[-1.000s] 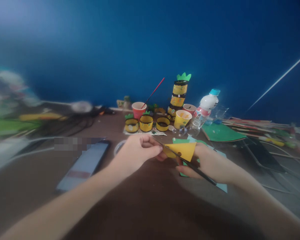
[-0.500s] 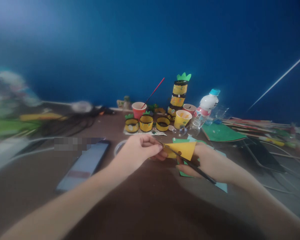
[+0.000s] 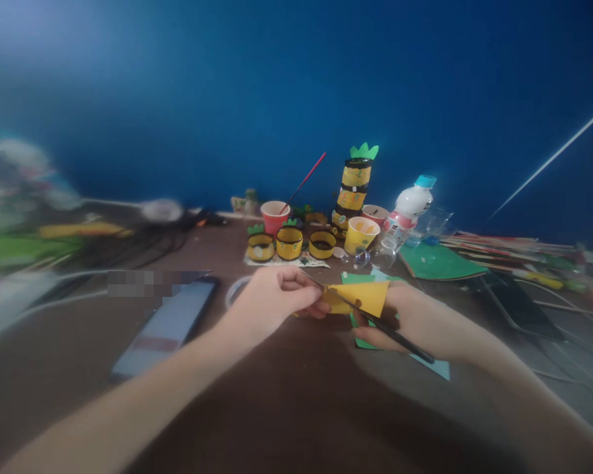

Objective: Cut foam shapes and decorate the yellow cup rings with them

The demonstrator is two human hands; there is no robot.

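My left hand has its fingers pinched on the left end of a piece of yellow paper, held above the dark table. A dark spot shows near the paper's middle. In my right hand is a slim black tool. It tapers to the upper left and its tip lies across the paper; its exact kind is unclear. The right thumb is below the tool, and the other right fingers are partly hidden behind the paper. Green paper pieces and a pale blue piece lie under the right hand.
Behind the hands stand yellow-and-black rings, a stacked pineapple-like tower, a red cup, a yellow cup and a leaning bottle. A phone lies left; green sheets and sticks lie right.
My right hand and the black tool have shifted slightly right, drawing the tip across the yellow paper away from my left fingers. My left hand has stayed nearly still.
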